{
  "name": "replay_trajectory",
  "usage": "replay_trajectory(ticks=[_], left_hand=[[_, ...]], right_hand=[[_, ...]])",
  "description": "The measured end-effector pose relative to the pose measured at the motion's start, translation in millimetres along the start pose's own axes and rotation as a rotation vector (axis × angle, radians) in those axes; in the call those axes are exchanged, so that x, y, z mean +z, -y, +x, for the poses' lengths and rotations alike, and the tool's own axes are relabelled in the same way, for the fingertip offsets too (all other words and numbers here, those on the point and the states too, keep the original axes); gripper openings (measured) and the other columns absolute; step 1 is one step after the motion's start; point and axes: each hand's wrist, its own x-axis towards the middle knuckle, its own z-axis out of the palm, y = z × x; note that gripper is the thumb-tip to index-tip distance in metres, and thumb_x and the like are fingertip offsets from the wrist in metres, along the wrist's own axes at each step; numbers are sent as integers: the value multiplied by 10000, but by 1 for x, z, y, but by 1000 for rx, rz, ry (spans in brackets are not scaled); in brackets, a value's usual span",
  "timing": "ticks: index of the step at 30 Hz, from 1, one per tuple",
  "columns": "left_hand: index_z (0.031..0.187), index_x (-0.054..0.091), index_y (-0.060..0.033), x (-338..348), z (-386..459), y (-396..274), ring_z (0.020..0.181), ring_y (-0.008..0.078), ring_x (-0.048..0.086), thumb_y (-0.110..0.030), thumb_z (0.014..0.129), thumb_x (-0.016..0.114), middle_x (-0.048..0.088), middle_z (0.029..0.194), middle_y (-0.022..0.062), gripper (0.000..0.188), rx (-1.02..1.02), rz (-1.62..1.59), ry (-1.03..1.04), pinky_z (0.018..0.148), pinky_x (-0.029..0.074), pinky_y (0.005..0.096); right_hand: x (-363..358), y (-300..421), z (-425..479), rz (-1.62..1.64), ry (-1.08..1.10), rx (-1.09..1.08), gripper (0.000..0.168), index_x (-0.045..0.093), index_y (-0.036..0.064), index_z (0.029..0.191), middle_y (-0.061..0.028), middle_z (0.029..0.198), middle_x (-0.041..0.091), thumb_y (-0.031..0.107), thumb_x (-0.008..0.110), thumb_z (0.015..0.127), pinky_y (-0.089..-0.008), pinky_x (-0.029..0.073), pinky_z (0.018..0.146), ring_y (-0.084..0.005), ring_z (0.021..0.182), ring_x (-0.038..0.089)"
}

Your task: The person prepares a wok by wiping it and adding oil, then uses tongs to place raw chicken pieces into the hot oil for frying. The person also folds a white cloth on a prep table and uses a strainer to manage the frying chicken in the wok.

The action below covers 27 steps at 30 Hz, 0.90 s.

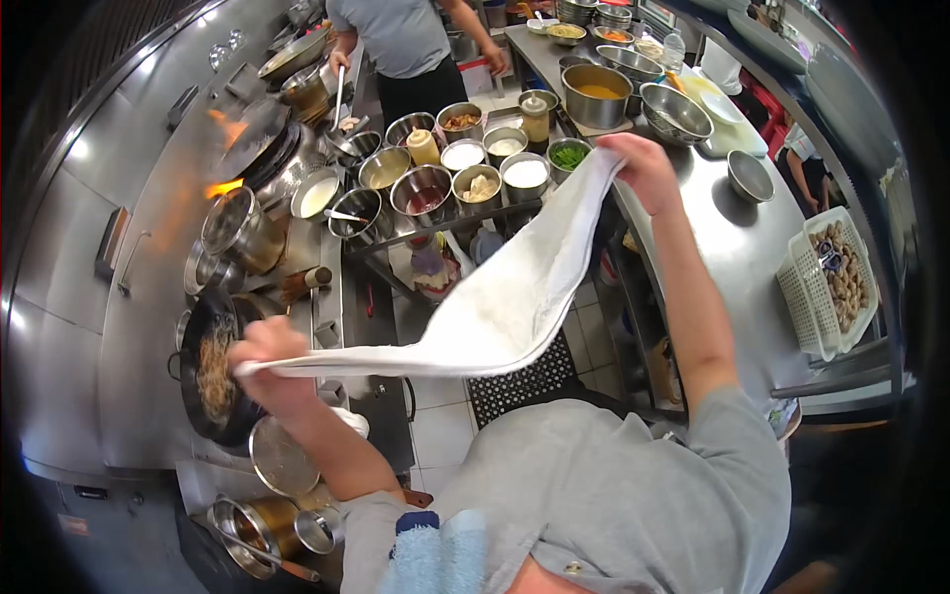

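A white cloth (505, 297) hangs stretched in the air between my two hands, sagging in the middle. My left hand (273, 364) grips one end at the left, beside a black wok (194, 371) with browned food in it; the hand is slightly blurred. Farther up and to the right, my right hand (642, 167) is closed on the other end, near a steel pot of chopped greens (568, 156). Beyond the cloth stand several steel containers of sauces and white powder-like seasonings, with a squeeze bottle (423, 147) among them.
A co-worker (404, 44) holds a ladle (339, 96) by the stove, where flames (224, 187) rise beside a wok. A steel counter (731, 245) at the right bears bowls and a white plastic basket (805, 304). A perforated black mat (523, 382) lies on the floor.
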Motion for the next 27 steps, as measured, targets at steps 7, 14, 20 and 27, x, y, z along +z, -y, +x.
replay_trajectory(ticks=[7, 14, 20, 27], left_hand=[[877, 667, 6, 88, -13, 97, 681, 99, 532, 2, 833, 640, 611, 773, 47, 51, -472, 308, 134, 600, 406, 203], [959, 642, -17, 113, -25, 150, 717, 33, 546, -103, 873, 663, 633, 813, -7, 123, -791, 181, -40, 650, 428, 187], [939, 663, -3, 109, -30, 151, 716, 26, 537, -121, 882, 658, 638, 825, -6, 132, -858, 307, -15, 651, 427, 185], [962, 544, -35, 99, -41, 163, 624, 3, 465, -64, 861, 665, 570, 725, -36, 160, -776, 466, 13, 531, 346, 173]], right_hand=[[91, 19, -21, -252, 480, 19, 473, 530, 44, 1244, 14, 805, 609, -52, 644, 795, -208, 485, 621, -51, 711, 567], [121, 8, -48, -127, 588, 66, 207, 566, 21, 1079, -7, 801, 628, -7, 577, 874, -194, 478, 614, -48, 724, 588], [128, 10, -60, -208, 580, 126, 239, 571, 10, 1119, -44, 801, 631, -19, 494, 894, -240, 535, 610, -92, 738, 613], [131, -5, -66, -327, 582, 117, 395, 569, 24, 1201, -59, 765, 633, -7, 635, 812, -257, 514, 591, -105, 640, 603]])
